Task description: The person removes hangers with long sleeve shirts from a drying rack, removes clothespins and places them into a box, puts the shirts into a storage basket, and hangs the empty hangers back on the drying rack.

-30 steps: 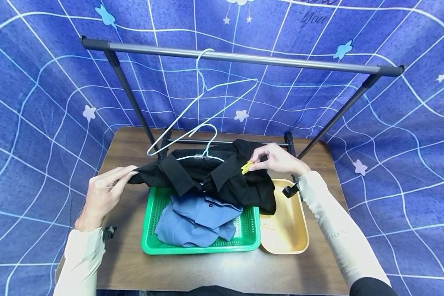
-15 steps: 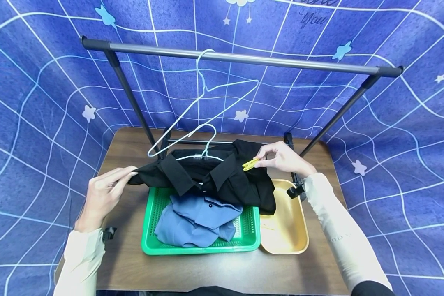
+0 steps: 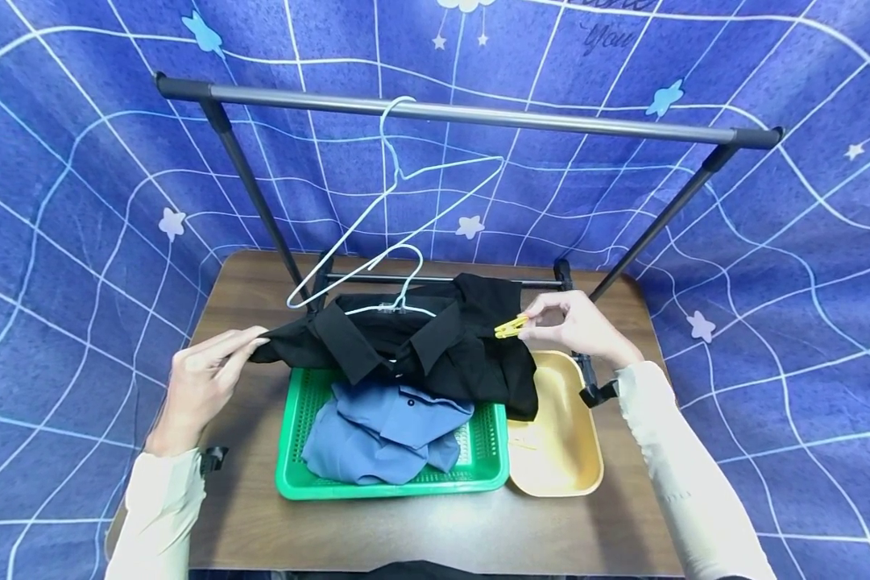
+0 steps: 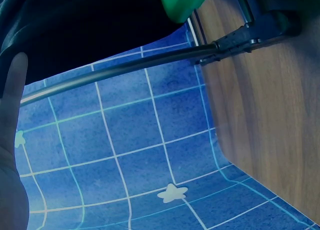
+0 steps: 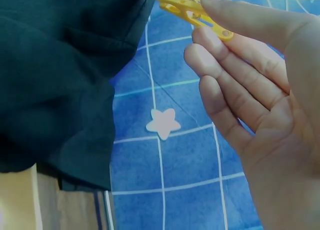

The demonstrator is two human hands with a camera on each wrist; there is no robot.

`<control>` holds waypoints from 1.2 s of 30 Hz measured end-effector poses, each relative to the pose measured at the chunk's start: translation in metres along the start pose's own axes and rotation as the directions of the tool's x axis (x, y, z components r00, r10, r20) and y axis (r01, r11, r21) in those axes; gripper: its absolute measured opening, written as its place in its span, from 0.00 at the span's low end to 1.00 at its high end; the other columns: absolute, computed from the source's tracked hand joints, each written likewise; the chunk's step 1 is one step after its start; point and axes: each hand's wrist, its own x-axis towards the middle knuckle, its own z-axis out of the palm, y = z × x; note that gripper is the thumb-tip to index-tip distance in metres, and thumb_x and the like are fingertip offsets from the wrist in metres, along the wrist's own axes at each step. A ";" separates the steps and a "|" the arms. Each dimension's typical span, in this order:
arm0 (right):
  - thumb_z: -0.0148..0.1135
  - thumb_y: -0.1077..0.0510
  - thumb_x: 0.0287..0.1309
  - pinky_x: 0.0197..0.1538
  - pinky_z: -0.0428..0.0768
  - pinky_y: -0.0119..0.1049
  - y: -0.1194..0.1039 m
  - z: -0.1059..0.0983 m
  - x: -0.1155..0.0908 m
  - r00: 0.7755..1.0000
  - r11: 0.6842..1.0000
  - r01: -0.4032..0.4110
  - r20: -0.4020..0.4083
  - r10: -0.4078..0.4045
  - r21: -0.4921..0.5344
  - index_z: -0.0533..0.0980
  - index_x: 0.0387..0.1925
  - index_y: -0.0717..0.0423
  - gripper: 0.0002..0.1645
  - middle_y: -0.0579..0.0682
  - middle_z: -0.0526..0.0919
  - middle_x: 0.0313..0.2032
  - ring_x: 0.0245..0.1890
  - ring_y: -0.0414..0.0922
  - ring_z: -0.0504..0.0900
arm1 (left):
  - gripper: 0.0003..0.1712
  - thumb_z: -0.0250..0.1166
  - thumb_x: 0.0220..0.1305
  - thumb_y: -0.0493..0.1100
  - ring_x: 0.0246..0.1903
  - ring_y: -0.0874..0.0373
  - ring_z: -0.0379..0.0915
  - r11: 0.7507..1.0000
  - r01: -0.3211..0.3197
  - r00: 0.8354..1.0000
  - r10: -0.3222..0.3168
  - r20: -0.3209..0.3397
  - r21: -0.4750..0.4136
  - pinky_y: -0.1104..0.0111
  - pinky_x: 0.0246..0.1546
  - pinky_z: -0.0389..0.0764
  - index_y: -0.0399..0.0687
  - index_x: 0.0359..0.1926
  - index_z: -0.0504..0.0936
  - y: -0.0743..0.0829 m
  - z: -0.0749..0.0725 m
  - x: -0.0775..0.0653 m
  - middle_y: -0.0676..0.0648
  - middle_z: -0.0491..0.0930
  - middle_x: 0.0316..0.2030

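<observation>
A black collared shirt (image 3: pixel 435 354) is spread over a light blue hanger (image 3: pixel 411 278) whose hook stands up through the collar. My left hand (image 3: pixel 206 379) pinches the shirt's left end between thumb and fingers and pulls it out sideways. In my right hand (image 3: pixel 580 326), a yellow clothespin (image 3: pixel 511 326) is pinched between thumb and fingers, close to the shirt's right side. The right wrist view shows the clothespin (image 5: pixel 192 10) beside the dark cloth (image 5: pixel 65 84), with the other fingers loosely bent.
Below the shirt, a green basket (image 3: pixel 395 490) holds a folded blue shirt (image 3: pixel 387 435). A yellow tray (image 3: pixel 594 451) stands to its right, with small pale pieces inside. Another hanger (image 3: pixel 395 189) hangs from the rack's metal bar (image 3: pixel 478 114) on the wooden table (image 3: pixel 435 540).
My right hand has moved to the right with the clothespin, from over the shirt to its right edge. The left hand keeps its hold on the shirt.
</observation>
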 end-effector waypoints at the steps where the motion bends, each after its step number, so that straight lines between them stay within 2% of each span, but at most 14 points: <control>1: 0.85 0.56 0.56 0.46 0.78 0.36 0.001 -0.001 -0.005 1.000 1.000 -0.006 -0.010 0.005 -0.005 0.90 0.39 0.47 0.11 0.47 0.91 0.39 0.43 0.50 0.85 | 0.16 0.74 0.57 0.22 0.33 0.74 0.73 1.000 0.002 1.000 -0.002 -0.001 0.003 0.85 0.39 0.68 0.37 0.45 0.93 0.000 0.000 0.000 0.42 0.88 0.31; 4: 0.85 0.53 0.55 0.43 0.78 0.33 0.005 -0.004 -0.020 1.000 1.000 -0.018 -0.021 0.017 -0.018 0.90 0.39 0.46 0.11 0.45 0.90 0.36 0.40 0.49 0.85 | 0.19 0.74 0.53 0.19 0.34 0.74 0.73 1.000 0.005 1.000 -0.005 -0.009 0.009 0.85 0.39 0.67 0.36 0.45 0.93 0.000 0.001 0.000 0.41 0.88 0.31; 7: 0.86 0.53 0.55 0.44 0.78 0.32 0.009 -0.002 -0.035 0.999 0.999 -0.032 -0.011 0.031 -0.035 0.89 0.38 0.46 0.11 0.43 0.89 0.35 0.39 0.46 0.84 | 0.17 0.74 0.54 0.21 0.35 0.76 0.74 1.000 0.006 1.000 -0.006 -0.014 0.013 0.86 0.40 0.68 0.36 0.44 0.93 0.001 0.001 -0.001 0.40 0.88 0.32; 16: 0.86 0.56 0.53 0.46 0.77 0.33 0.028 0.019 -0.079 0.997 0.997 -0.068 0.023 0.069 -0.045 0.88 0.37 0.46 0.13 0.42 0.87 0.33 0.38 0.46 0.84 | 0.14 0.74 0.57 0.23 0.35 0.77 0.75 1.000 0.017 1.000 -0.017 -0.018 0.008 0.87 0.40 0.69 0.36 0.44 0.93 -0.001 0.002 -0.003 0.38 0.88 0.32; 23: 0.83 0.63 0.54 0.48 0.80 0.33 0.048 0.041 -0.109 1.000 0.999 -0.017 0.026 0.017 -0.028 0.87 0.41 0.52 0.14 0.43 0.88 0.34 0.37 0.45 0.85 | 0.14 0.74 0.59 0.24 0.36 0.77 0.77 1.000 0.017 1.000 -0.017 -0.014 -0.002 0.87 0.41 0.71 0.37 0.45 0.93 -0.003 0.003 -0.004 0.39 0.89 0.33; 29: 0.79 0.69 0.55 0.46 0.86 0.39 0.056 0.062 -0.128 0.994 1.000 -0.017 0.112 0.015 0.013 0.85 0.44 0.60 0.15 0.49 0.88 0.36 0.36 0.50 0.87 | 0.16 0.74 0.56 0.22 0.35 0.76 0.75 1.000 0.023 1.000 -0.023 -0.012 0.002 0.87 0.40 0.69 0.36 0.45 0.93 0.000 0.004 -0.002 0.38 0.88 0.31; 32: 0.80 0.69 0.55 0.44 0.88 0.44 0.057 0.069 -0.135 0.985 0.998 -0.057 0.164 0.052 0.028 0.83 0.44 0.61 0.16 0.51 0.88 0.36 0.36 0.47 0.87 | 0.15 0.74 0.56 0.21 0.35 0.76 0.74 1.000 0.022 1.000 -0.022 -0.012 -0.002 0.86 0.40 0.68 0.35 0.44 0.93 0.003 0.005 -0.001 0.35 0.87 0.31; 36: 0.81 0.69 0.54 0.45 0.88 0.46 0.059 0.077 -0.141 0.975 0.992 -0.117 0.194 0.107 0.043 0.82 0.44 0.61 0.17 0.52 0.89 0.35 0.36 0.42 0.87 | 0.15 0.73 0.55 0.19 0.35 0.76 0.75 1.000 0.026 1.000 -0.026 -0.017 -0.005 0.87 0.40 0.68 0.33 0.43 0.92 0.009 0.005 0.001 0.34 0.87 0.30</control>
